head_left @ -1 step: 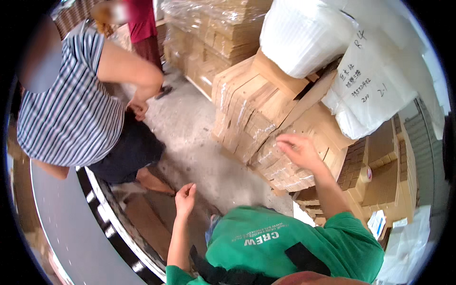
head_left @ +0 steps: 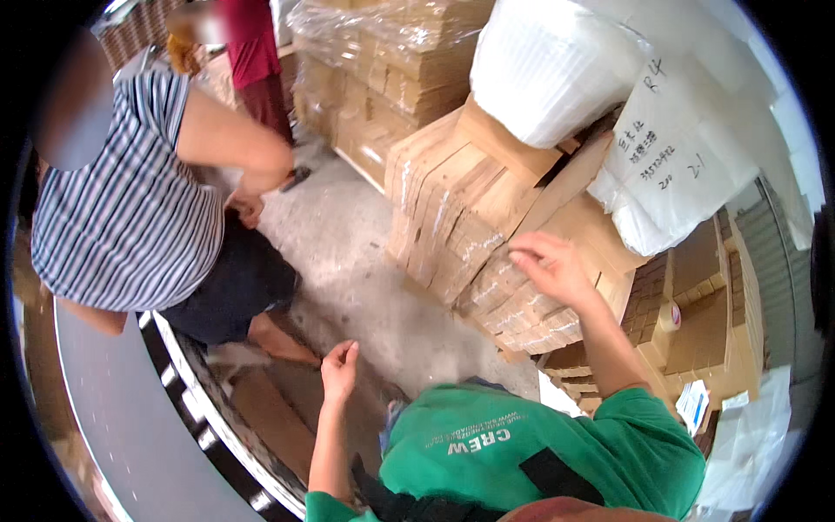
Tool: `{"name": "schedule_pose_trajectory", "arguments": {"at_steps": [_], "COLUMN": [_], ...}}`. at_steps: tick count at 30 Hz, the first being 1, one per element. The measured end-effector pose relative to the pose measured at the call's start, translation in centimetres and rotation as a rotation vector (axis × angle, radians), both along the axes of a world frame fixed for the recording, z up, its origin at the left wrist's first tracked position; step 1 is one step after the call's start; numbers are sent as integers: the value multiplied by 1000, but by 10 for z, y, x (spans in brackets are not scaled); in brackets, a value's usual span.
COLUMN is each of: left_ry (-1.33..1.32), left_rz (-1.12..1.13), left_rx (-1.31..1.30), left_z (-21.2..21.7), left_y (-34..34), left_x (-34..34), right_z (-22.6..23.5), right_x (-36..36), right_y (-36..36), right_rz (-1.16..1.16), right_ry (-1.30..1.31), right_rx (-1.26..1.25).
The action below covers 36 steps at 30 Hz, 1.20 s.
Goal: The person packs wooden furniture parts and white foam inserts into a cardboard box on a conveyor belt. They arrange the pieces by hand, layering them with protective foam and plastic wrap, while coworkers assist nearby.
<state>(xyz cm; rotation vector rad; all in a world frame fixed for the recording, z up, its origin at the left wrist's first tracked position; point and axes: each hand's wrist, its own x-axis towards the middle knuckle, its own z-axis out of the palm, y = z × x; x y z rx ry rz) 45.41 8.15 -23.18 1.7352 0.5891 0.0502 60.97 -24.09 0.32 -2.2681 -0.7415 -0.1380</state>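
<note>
My right hand (head_left: pixel 554 270) hovers at the near edge of a stack of flat cardboard pieces (head_left: pixel 487 228), fingers bent and spread from the thumb. It is empty; whether its fingertips touch the cardboard I cannot tell. Low in front of me, my left hand (head_left: pixel 340 372) hangs over the floor with its fingers curled in and pressed together. Nothing shows in it, and it touches nothing. On top of the cardboard rest a white wrapped bundle (head_left: pixel 557 74) and a white plastic sack (head_left: pixel 674 165) with dark handwriting.
At the left, a person in a striped top (head_left: pixel 130 191) stands beside a grey conveyor belt (head_left: pixel 122 400). Another person in red (head_left: pixel 252 48) stands farther back. A film-wrapped stack of cartons (head_left: pixel 374 70) is behind. A tape roll (head_left: pixel 669 317) sits on cardboard at my right.
</note>
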Motion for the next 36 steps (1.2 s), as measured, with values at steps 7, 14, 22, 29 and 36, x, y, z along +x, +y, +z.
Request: {"name": "schedule_pose_trajectory", "arguments": {"at_steps": [7,14,22,29,36], "left_ry": [-182,-305,-309,-254,-226], "left_rz": [-246,-546,-527,-711,-747], "left_rx": [-162,-118,-273,-497,-612], "left_z": [9,109,132,127,132], "left_y": [4,-20,29,15,59], "left_x": [104,218,288,337,350], "right_z": [134,203,219,218,207], "right_x": [114,272,306,350,338], "right_y": [34,11,9,-30,11], "right_rz": [-282,-732,-671,-980,-1144], "right_ry": [-875,-815,-475,-868,-520], "right_rx": [-378,-681,-416,-656,-462]}}
